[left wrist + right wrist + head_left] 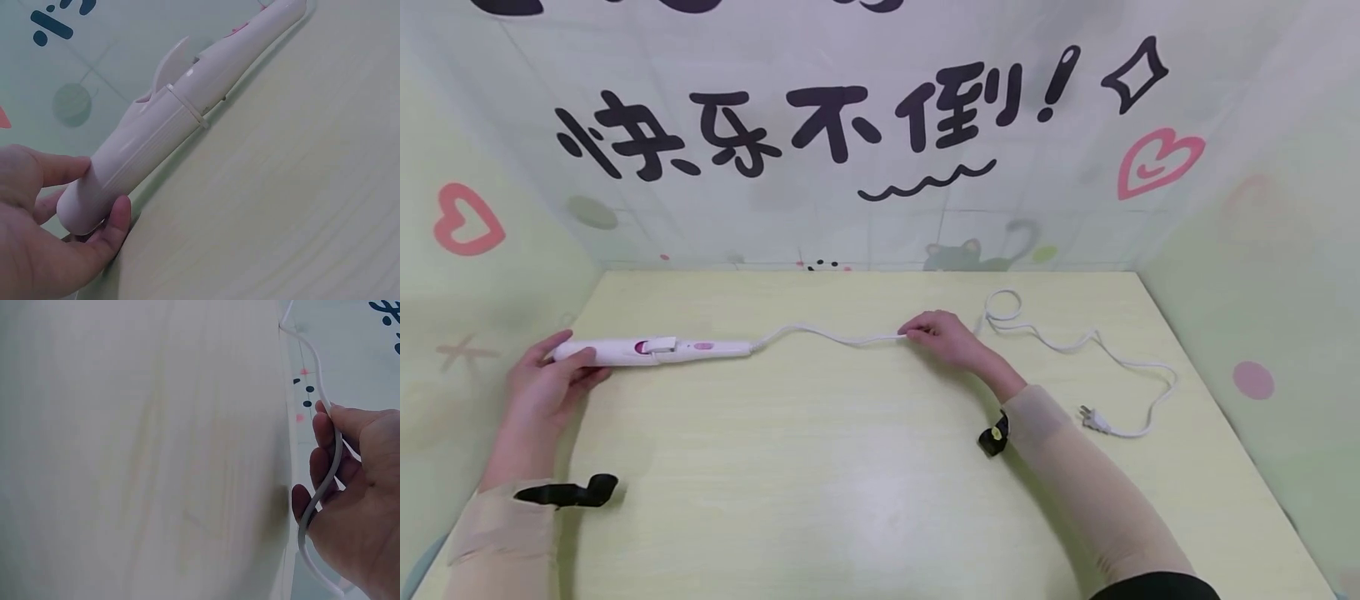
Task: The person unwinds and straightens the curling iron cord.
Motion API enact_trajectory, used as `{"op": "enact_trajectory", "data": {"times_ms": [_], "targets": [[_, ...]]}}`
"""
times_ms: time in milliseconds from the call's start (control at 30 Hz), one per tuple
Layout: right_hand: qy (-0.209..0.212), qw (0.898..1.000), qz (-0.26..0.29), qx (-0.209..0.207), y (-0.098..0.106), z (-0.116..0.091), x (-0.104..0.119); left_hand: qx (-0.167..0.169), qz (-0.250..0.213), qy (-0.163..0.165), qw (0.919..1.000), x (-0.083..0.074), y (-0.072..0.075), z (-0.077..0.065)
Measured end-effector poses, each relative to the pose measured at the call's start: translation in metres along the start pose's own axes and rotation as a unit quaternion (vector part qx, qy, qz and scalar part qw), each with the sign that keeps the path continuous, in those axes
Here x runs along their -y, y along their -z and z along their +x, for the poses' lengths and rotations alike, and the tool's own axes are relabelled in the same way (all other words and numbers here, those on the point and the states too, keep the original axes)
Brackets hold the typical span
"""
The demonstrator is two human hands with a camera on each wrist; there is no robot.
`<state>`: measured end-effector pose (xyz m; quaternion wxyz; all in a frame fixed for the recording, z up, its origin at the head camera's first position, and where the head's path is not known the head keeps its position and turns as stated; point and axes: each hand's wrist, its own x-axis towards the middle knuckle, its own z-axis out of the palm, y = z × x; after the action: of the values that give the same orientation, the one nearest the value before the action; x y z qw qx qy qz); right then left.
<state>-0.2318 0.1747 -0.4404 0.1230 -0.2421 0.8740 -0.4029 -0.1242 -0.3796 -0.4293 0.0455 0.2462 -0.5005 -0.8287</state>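
Observation:
A white hair curling iron (655,351) with pink buttons and a small lever lies across the left of the table, its cord end pointing right. My left hand (550,379) grips its rounded far-left end; in the left wrist view, thumb and fingers (119,219) wrap that end of the curling iron (144,140). From its other end the white cord (820,333) runs right in a gentle wave. My right hand (947,337) pinches this cord between thumb and fingertips, and in the right wrist view the cord (337,456) passes along the curled fingers.
Beyond the right hand the cord makes a small loop (1002,305) and bends round to a two-pin plug (1094,419) on the right of the pale wooden table (820,483). Printed cloth walls (790,225) stand at the back and both sides.

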Motion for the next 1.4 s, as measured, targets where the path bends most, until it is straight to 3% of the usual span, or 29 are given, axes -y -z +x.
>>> {"op": "enact_trajectory", "data": {"times_ms": [133, 367, 633, 833, 1067, 1233, 1300, 1400], "targets": [[-0.015, 1.000, 0.005, 0.009, -0.001, -0.001, 0.003, -0.022, 0.017, 0.007, 0.9996, -0.002, -0.001, -0.002], [-0.003, 1.000, 0.002, 0.014, -0.004, 0.000, 0.004, -0.024, 0.041, 0.024, 0.9986, -0.010, -0.002, -0.003], [-0.005, 1.000, -0.010, 0.019, -0.005, 0.002, 0.008, -0.058, 0.079, 0.016, 0.9950, -0.011, -0.005, -0.007], [-0.012, 1.000, -0.003, 0.017, -0.001, -0.003, 0.008, -0.036, 0.127, 0.036, 0.9906, -0.018, -0.008, -0.007], [-0.013, 0.999, 0.030, 0.015, 0.007, -0.015, 0.003, -0.042, 0.242, 0.036, 0.9687, -0.022, -0.010, -0.007], [-0.010, 0.999, 0.037, -0.003, 0.016, -0.027, 0.000, -0.055, 0.284, 0.033, 0.9567, -0.021, -0.009, -0.008], [-0.006, 0.999, 0.043, -0.013, 0.020, -0.033, 0.000, -0.058, 0.323, 0.028, 0.9441, -0.020, -0.008, -0.010], [0.006, 0.998, 0.056, -0.025, 0.029, -0.042, 0.000, -0.058, 0.392, 0.013, 0.9182, -0.018, -0.007, -0.013]]}}
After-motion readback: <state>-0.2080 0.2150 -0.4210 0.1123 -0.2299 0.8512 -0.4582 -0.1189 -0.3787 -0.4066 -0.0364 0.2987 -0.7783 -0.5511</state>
